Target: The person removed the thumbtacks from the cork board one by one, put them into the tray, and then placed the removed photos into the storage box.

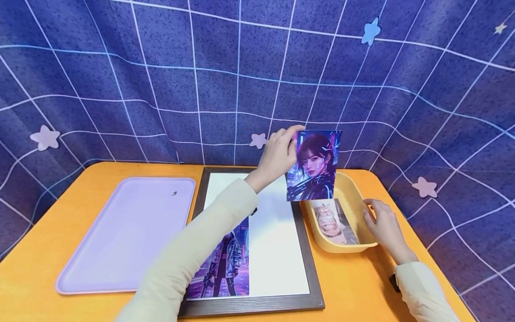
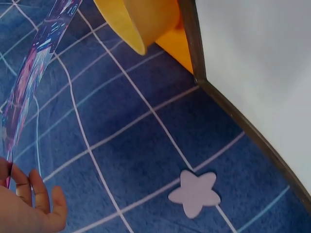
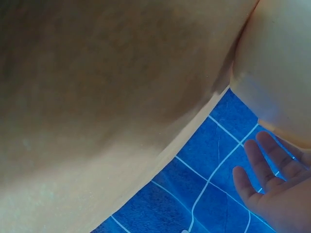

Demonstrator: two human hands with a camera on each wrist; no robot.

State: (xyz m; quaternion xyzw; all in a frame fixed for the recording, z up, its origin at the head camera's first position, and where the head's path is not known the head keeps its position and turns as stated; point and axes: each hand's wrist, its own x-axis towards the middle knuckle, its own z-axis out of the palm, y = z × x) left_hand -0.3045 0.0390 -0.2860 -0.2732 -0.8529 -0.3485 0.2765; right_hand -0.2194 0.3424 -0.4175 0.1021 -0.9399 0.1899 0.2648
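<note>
My left hand (image 1: 277, 152) pinches the upper left edge of a picture card (image 1: 314, 165) printed with a neon portrait. That card hangs upright above the right edge of a dark-framed white board (image 1: 277, 264). In the left wrist view the card (image 2: 36, 63) is seen nearly edge-on. Another neon picture card (image 1: 227, 266), showing a jacketed figure, lies at the board's lower left, partly behind my left sleeve. My right hand (image 1: 384, 228) rests at the right rim of a yellow bin (image 1: 322, 241), fingers (image 3: 260, 162) loosely extended. Inside the bin lies a cat picture card (image 1: 327, 221).
A lilac tray (image 1: 120, 241) lies left of the board, with a tiny metallic piece (image 1: 174, 193) near its upper right corner. The orange table (image 1: 32, 259) ends at a blue grid-patterned curtain (image 1: 217, 89) bearing star shapes.
</note>
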